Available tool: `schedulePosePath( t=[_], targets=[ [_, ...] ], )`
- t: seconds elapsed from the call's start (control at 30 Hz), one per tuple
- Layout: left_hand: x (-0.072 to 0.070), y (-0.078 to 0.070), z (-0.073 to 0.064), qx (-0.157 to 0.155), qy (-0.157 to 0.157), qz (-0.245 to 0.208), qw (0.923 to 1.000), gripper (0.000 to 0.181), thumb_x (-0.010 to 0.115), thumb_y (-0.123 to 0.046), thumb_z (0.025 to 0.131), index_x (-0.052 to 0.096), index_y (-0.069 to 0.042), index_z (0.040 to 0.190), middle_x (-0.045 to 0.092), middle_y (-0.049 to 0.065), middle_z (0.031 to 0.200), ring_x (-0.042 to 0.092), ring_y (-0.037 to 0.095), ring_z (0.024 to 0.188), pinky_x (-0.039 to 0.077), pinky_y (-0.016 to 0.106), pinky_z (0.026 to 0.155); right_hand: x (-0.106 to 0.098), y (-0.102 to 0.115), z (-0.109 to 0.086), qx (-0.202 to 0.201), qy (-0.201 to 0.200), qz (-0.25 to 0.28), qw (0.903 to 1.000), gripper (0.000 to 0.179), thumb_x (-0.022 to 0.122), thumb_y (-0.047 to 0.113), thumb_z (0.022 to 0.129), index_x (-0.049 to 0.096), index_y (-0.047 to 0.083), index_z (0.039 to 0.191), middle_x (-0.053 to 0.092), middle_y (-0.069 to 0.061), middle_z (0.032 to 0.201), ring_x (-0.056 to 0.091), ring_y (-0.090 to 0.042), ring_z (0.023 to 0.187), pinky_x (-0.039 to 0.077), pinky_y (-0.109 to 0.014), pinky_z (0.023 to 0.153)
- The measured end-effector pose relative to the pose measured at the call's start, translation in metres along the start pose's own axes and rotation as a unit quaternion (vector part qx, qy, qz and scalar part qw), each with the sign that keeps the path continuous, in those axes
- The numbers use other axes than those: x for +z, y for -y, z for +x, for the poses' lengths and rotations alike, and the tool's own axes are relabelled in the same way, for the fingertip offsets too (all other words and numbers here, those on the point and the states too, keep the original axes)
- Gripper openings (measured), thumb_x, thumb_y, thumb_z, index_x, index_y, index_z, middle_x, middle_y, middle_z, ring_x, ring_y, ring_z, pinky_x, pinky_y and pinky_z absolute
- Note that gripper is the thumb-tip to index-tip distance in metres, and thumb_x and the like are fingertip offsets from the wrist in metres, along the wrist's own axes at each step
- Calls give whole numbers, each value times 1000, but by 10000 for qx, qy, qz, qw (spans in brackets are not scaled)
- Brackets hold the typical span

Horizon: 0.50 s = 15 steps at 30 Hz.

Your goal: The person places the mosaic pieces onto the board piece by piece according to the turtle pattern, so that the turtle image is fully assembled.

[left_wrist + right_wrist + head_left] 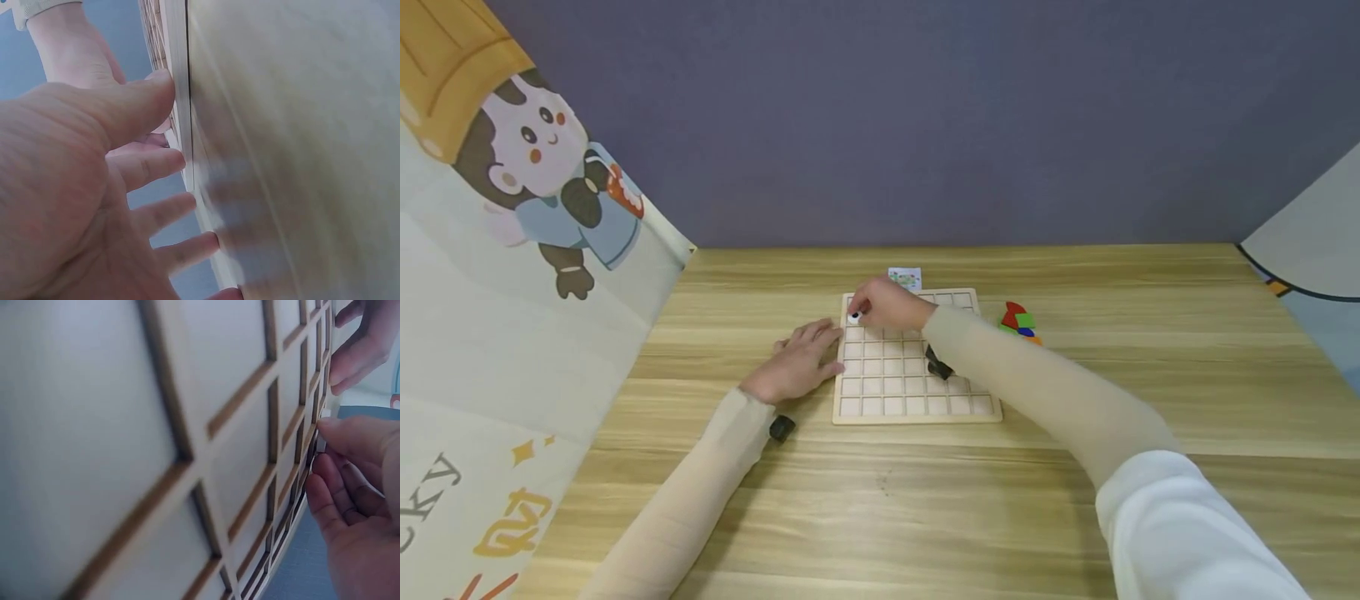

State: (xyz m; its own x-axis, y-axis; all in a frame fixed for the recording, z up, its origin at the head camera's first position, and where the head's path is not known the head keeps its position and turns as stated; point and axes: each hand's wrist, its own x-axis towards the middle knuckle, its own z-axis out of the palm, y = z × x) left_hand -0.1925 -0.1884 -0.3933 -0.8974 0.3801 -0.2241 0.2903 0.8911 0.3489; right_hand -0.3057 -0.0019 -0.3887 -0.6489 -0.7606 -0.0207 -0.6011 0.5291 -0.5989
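A square wooden board (892, 407) with a raised grid lies on the table. My right hand (891, 306) reaches over it and pinches a small white piece (854, 317) with a dark spot at the far left corner cells. In the right wrist view, the thumb (359, 437) and fingertips meet on the piece, which is mostly hidden. My left hand (796, 364) rests at the board's left edge with its fingers spread. The left wrist view shows those fingers (165, 215) fairly straight, by the board's side and the tabletop.
Several coloured flat pieces (1015, 315), red, green, blue and orange, lie just right of the board, partly behind the right forearm. A small printed card (906, 277) lies beyond its far edge. A dark partition (925, 125) stands behind the wooden table (887, 508).
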Motion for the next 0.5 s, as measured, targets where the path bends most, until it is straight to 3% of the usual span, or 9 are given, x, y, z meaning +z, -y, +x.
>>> schedulePosePath(
  t=[0.33,0.5],
  targets=[
    [-2,-1,2,-86,27,38,10000,63,48,-40,98,27,-11,150,17,14,155,14,37,139,16,67,103,2,4,2,-107,-45,-167,9998,20,65,-4,85,73,4,102,66,-3,101,59,-14,89,48,-26,78],
    [-2,-2,2,-106,81,68,9999,64,48,-40,98,26,-11,150,17,13,155,14,37,139,16,66,103,5,3,1,26,-74,-245,9997,19,64,-1,86,74,7,100,64,-2,98,57,-14,86,47,-25,75]
  ],
)
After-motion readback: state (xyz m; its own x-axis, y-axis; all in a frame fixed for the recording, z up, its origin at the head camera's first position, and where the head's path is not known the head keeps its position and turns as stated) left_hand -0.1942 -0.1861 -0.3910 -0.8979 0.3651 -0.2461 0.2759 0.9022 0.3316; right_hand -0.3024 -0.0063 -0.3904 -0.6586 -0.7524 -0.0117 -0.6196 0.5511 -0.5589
